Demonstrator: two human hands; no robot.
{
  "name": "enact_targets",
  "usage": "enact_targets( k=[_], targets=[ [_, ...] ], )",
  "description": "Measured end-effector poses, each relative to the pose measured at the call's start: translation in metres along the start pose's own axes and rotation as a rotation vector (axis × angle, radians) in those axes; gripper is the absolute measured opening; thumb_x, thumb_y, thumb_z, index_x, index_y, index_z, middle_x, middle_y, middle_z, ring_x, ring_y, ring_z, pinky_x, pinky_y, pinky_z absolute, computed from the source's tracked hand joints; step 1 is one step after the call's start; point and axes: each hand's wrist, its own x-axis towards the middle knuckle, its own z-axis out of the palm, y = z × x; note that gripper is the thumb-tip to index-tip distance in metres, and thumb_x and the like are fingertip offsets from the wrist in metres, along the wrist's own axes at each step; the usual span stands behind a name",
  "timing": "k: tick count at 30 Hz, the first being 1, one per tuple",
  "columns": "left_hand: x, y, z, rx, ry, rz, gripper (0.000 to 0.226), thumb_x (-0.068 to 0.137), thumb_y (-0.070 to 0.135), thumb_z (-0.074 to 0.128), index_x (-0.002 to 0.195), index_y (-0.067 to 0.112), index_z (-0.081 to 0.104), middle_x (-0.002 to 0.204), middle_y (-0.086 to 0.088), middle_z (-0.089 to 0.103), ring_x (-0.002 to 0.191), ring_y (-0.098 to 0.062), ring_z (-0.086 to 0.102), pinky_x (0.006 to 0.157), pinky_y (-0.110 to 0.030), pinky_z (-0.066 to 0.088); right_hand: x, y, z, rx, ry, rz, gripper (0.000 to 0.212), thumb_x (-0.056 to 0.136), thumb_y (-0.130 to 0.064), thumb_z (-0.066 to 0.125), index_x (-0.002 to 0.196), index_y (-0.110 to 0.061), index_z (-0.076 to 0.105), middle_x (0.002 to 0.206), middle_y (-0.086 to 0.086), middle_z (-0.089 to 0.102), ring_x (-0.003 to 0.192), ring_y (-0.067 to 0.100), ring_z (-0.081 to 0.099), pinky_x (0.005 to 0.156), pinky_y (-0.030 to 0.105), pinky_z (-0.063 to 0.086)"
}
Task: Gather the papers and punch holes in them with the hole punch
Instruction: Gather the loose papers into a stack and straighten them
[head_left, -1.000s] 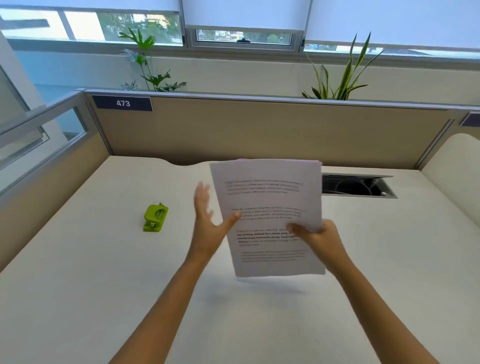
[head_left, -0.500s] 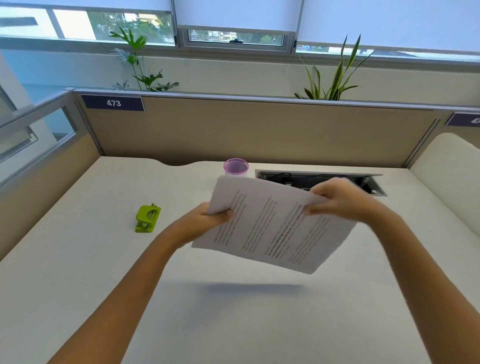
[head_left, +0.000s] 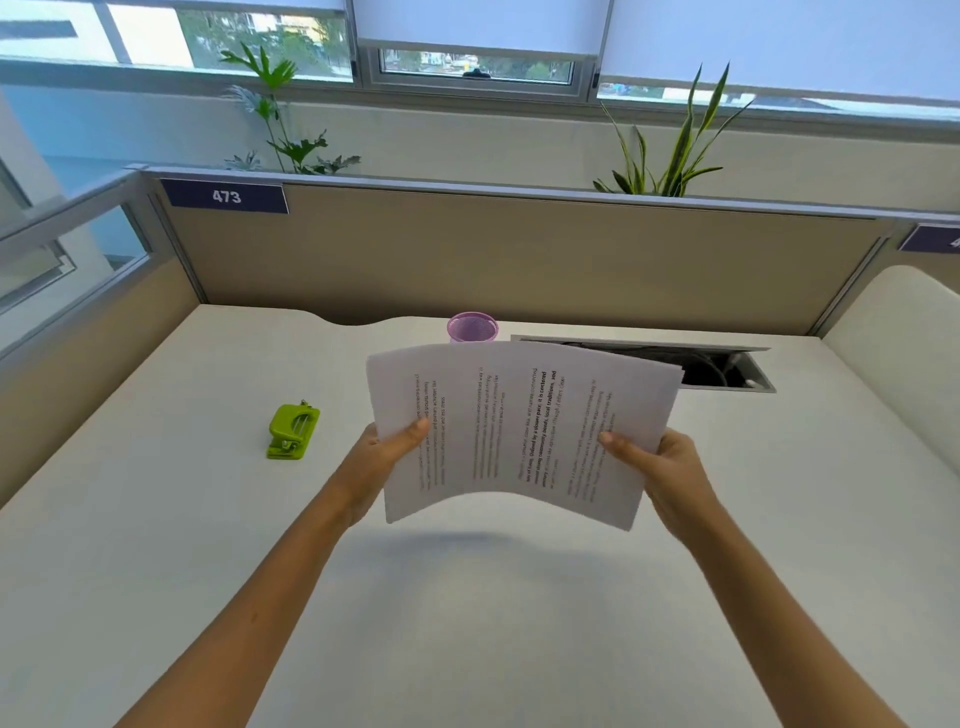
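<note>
- Above the cream desk (head_left: 156, 597): one stack of white printed papers (head_left: 519, 431); one green hole punch (head_left: 292, 431) lies left
- Left hand (head_left: 379, 457) and right hand (head_left: 670, 473) each pinch a side edge, thumbs on top

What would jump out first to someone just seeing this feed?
The sheaf of printed papers, held up in mid-air over the middle of the desk, left hand and right hand gripping its sides. Next, the bright green hole punch lying alone to the left, and a purple mesh cup behind the papers.
</note>
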Motion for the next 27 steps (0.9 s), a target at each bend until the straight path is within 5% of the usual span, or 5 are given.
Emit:
enact_targets(
  k=[10,16,18,22,27],
  targets=[
    [-0.007,-0.071,0.002,0.018,0.071,-0.03,0.022,0.083,0.026,0.068,0.101,0.038,0.065,0.099,0.016,0.073,0.097,-0.004,0.067,0.079,-0.019,0.057,-0.023,0.065,0.005,-0.049,0.034,0.14,0.033,0.071,-0.024,0.079,0.103,-0.021,0.073,0.104,0.002,0.075,0.097,0.021,0.071,0.077,0.032,0.059],
    [-0.005,-0.075,0.002,-0.002,0.151,-0.067,0.022,0.08,0.031,0.071,0.098,0.041,0.064,0.093,0.019,0.073,0.103,-0.014,0.065,0.065,-0.014,0.055,-0.015,0.059,0.01,-0.145,0.091,0.113,0.02,0.078,-0.012,0.075,0.09,-0.028,0.074,0.091,-0.001,0.077,0.084,0.018,0.073,0.063,0.023,0.058],
    [-0.001,-0.065,-0.002,0.012,0.186,-0.017,0.043,0.076,0.033,0.073,0.115,0.037,0.056,0.107,0.013,0.068,0.11,-0.019,0.062,0.073,-0.017,0.055,-0.007,0.044,0.007,-0.244,0.098,0.077,0.015,0.079,-0.013,0.074,0.087,-0.025,0.073,0.09,0.002,0.076,0.083,0.024,0.072,0.061,0.026,0.058],
    [0.008,-0.03,-0.013,0.38,0.312,0.227,0.109,0.072,0.032,0.078,0.143,0.044,-0.004,0.154,0.0,0.022,0.137,-0.015,0.031,0.103,-0.035,0.033,0.011,-0.005,-0.005,-0.582,0.046,-0.038,0.001,0.08,-0.016,0.074,0.081,-0.016,0.073,0.081,0.008,0.073,0.075,0.026,0.069,0.062,0.035,0.057],
    [0.023,0.019,-0.014,0.841,0.174,0.507,0.111,0.069,0.053,0.074,0.149,0.033,0.0,0.16,0.005,0.008,0.145,-0.014,0.014,0.112,-0.034,0.02,0.023,-0.074,0.001,-0.927,-0.122,-0.275,0.015,0.08,-0.012,0.072,0.065,-0.016,0.074,0.061,-0.004,0.07,0.055,0.01,0.056,0.054,0.025,0.044]
  ],
)
